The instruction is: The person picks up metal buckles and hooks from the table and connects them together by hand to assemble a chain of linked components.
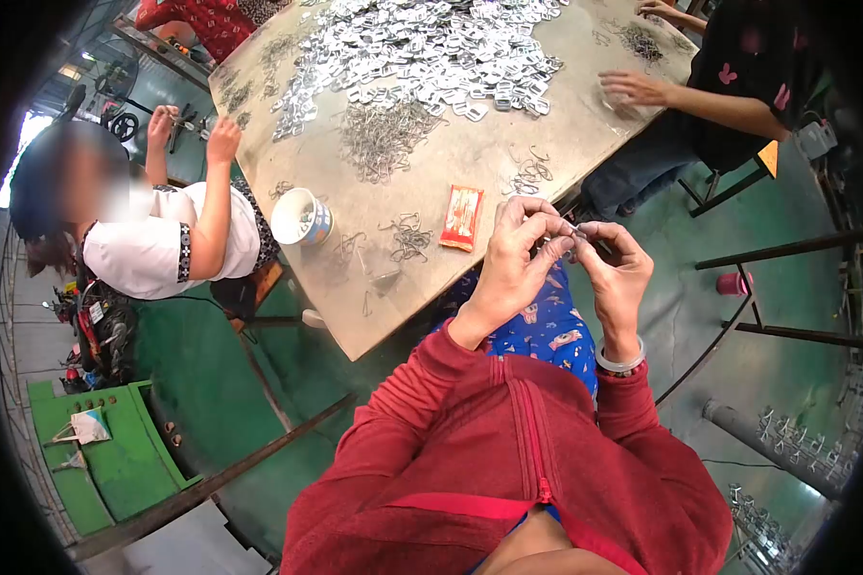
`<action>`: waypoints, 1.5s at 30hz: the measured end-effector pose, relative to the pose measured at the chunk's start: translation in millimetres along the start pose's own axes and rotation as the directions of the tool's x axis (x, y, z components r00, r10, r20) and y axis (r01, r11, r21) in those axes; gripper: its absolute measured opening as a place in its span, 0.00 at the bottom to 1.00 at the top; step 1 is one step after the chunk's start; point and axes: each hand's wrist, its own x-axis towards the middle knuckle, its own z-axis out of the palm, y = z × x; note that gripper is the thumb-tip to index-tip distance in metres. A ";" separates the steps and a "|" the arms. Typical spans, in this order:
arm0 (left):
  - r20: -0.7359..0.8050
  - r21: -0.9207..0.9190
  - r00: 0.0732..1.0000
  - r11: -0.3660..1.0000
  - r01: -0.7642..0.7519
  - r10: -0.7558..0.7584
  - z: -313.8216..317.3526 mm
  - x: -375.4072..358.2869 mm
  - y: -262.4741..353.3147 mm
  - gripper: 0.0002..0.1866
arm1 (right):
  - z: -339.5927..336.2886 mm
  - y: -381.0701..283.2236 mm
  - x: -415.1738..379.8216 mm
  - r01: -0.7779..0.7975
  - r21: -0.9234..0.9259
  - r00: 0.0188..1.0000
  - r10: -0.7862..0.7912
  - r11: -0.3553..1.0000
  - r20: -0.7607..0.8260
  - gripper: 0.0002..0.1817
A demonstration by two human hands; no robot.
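My left hand and my right hand meet above the table's near edge, over my lap. Both are closed, fingertips pinching a small metal piece between them; its exact shape is mostly hidden by the fingers. Just left of my left hand lies a red and white packet. Bent wire pieces are scattered beyond my hands, and another small heap of wire pieces lies left of the packet.
The table bears a large pile of flat silver metal pieces and a wire heap. A white tub stands at its left edge. One person sits left; another person's arm reaches in from the right.
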 end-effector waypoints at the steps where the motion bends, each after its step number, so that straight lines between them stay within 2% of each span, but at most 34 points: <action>1: -0.023 0.026 1.000 1.000 0.000 0.001 0.5 1.3 1.0 0.06 | 1.0 -0.5 0.4 0.028 -0.008 1.000 -0.028 1.000 0.008 0.06; 3: -0.065 0.075 0.998 0.997 0.003 0.002 2.1 3.7 1.8 0.07 | 0.9 1.1 1.7 0.105 -0.070 0.994 -0.102 0.992 0.044 0.06; 5: -0.087 -0.012 0.996 1.000 -0.018 0.017 2.1 7.4 -3.3 0.07 | -0.9 5.3 7.7 0.213 -0.177 0.974 -0.196 0.961 0.110 0.07; 6: -0.099 -0.055 0.995 0.998 -0.032 0.026 1.5 10.8 -6.6 0.07 | 2.6 4.9 9.5 0.240 -0.162 0.968 -0.223 0.957 0.117 0.08; 9: 0.020 -0.229 0.990 0.964 0.138 -0.137 -1.1 9.4 -9.0 0.07 | -10.5 -0.2 30.1 0.125 -0.093 0.982 -0.110 0.988 0.151 0.06; 10: 0.017 -0.234 0.994 0.966 0.106 -0.105 -1.8 11.0 -9.1 0.06 | -17.4 -1.5 46.7 0.104 -0.129 0.982 -0.081 0.986 0.168 0.04; 11: 0.040 -0.247 0.988 0.957 0.153 -0.148 -2.5 10.1 -10.9 0.05 | -17.7 4.7 66.5 -0.006 -0.071 0.995 0.013 0.997 0.097 0.07; 13: 0.088 -0.268 0.969 0.931 0.247 -0.232 -3.4 6.6 -12.8 0.04 | -16.2 21.0 122.0 -0.079 -0.310 0.993 0.104 0.947 0.063 0.16; 14: 0.083 -0.256 0.969 0.935 0.247 -0.234 -3.4 6.0 -11.3 0.05 | -19.5 44.9 156.5 -0.022 -0.436 0.987 0.088 0.900 0.131 0.21; 15: 0.071 -0.248 0.968 0.935 0.252 -0.242 -1.7 4.4 -10.3 0.05 | -16.4 64.4 187.6 -0.085 -0.594 0.978 0.180 0.800 0.102 0.25; 16: 0.060 -0.237 0.966 0.937 0.257 -0.250 -0.4 2.5 -9.8 0.05 | -15.3 91.1 219.2 -0.046 -0.765 0.984 0.162 0.643 0.076 0.25; 17: 0.048 -0.224 0.965 0.939 0.261 -0.257 0.2 0.6 -9.6 0.05 | -5.3 103.2 237.1 -0.027 -0.853 0.995 0.100 0.520 0.029 0.25; 18: 0.062 -0.255 0.954 0.920 0.299 -0.292 1.1 -3.1 -12.0 0.05 | 4.3 121.9 253.4 -0.038 -0.861 0.998 0.069 0.507 -0.004 0.22; 21: 0.058 -0.381 0.945 0.868 0.319 -0.322 2.4 -11.0 -15.3 0.05 | 28.9 128.1 263.1 -0.017 -0.814 1.000 0.021 0.580 -0.006 0.19; 22: 0.057 -0.390 0.944 0.863 0.321 -0.325 2.0 -12.4 -16.0 0.05 | 30.2 136.2 271.5 -0.034 -0.774 0.998 0.060 0.633 0.006 0.18; 23: 0.055 -0.366 0.950 0.879 0.306 -0.308 0.9 -12.5 -16.6 0.05 | 29.8 141.7 273.8 0.024 -0.749 0.999 0.016 0.663 0.045 0.18; 26: 0.035 -0.271 0.974 0.936 0.226 -0.225 -4.1 -7.0 -11.8 0.05 | 22.9 147.8 262.6 -0.033 -0.584 0.999 0.017 0.811 -0.033 0.13; 29: -0.059 -0.388 0.982 0.910 0.145 -0.181 4.0 -5.4 -12.7 0.05 | 14.1 136.8 230.2 0.072 -0.265 0.976 -0.122 0.962 -0.179 0.10; 31: -0.049 -0.371 0.980 0.915 0.160 -0.192 4.4 -3.8 -9.8 0.05 | 11.9 104.3 193.2 0.164 0.019 0.979 -0.160 0.986 -0.122 0.08; 33: -0.034 -0.337 0.982 0.927 0.163 -0.185 4.5 -2.1 -8.7 0.07 | 11.6 62.7 146.0 0.119 0.033 0.993 -0.118 0.992 -0.014 0.08; 35: -0.090 -0.259 0.987 0.960 0.109 -0.136 8.9 0.9 -11.0 0.06 | 4.4 32.2 104.4 0.111 -0.174 0.989 -0.092 0.979 0.113 0.09; 37: -0.091 -0.179 0.991 0.980 0.082 -0.100 8.9 3.1 -11.3 0.06 | 7.4 -7.6 66.9 0.030 -0.259 0.993 0.002 0.965 0.121 0.09; 39: -0.094 -0.109 0.994 0.993 0.043 -0.053 8.0 5.7 -7.7 0.06 | 1.3 -12.3 49.1 0.169 -0.184 0.974 -0.135 0.968 0.184 0.09; 40: -0.103 -0.049 0.995 0.999 0.006 -0.011 7.5 7.1 -6.8 0.06 | 3.6 -17.9 43.0 0.213 -0.152 0.968 -0.187 0.965 0.166 0.09; 45: -0.152 0.143 0.984 0.987 -0.074 0.096 6.7 7.5 -9.4 0.04 | 5.2 -23.4 35.8 0.147 -0.031 0.978 -0.141 0.989 0.153 0.09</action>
